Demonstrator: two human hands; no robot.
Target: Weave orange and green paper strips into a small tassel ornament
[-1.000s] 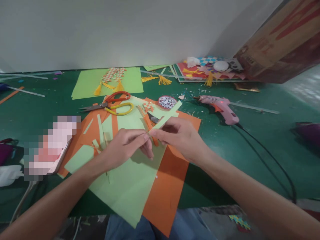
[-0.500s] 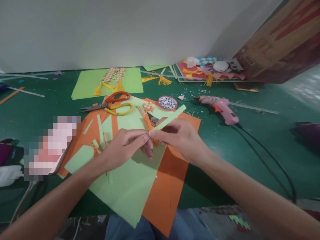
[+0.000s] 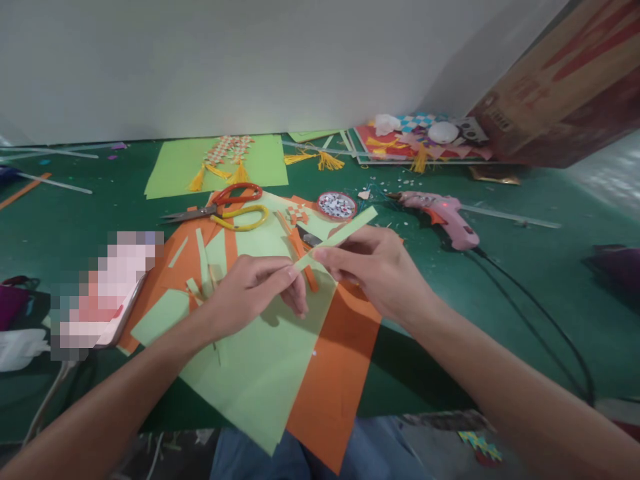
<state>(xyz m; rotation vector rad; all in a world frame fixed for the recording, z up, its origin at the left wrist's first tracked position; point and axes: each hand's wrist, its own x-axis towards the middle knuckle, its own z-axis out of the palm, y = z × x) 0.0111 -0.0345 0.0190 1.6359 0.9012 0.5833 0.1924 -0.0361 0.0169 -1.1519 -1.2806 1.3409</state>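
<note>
Between my two hands runs a light green paper strip [image 3: 345,232], slanting up to the right. My left hand [image 3: 260,287] pinches its lower end between thumb and finger. Further up, my right hand [image 3: 380,267] grips the strip, and its free end sticks out past the fingers. Beneath the hands lie green paper sheets [image 3: 260,393] over orange paper [image 3: 333,387]. Just behind the strip are orange paper strips [image 3: 299,247] and a dark blade-like tool [image 3: 307,237], partly hidden. A small orange-and-white woven piece [image 3: 299,214] rests beyond them.
Scissors [image 3: 220,212] with red and yellow handles lie behind my left hand. A dish of small beads [image 3: 337,205] and a pink glue gun [image 3: 443,217] with a trailing cord are at the right. A pixelated phone [image 3: 107,293] lies left. Tasselled woven pieces [image 3: 227,152] sit at the back.
My right hand has slid along the strip, up and to the right, so more of the strip shows between the hands. My left hand stays almost in place.
</note>
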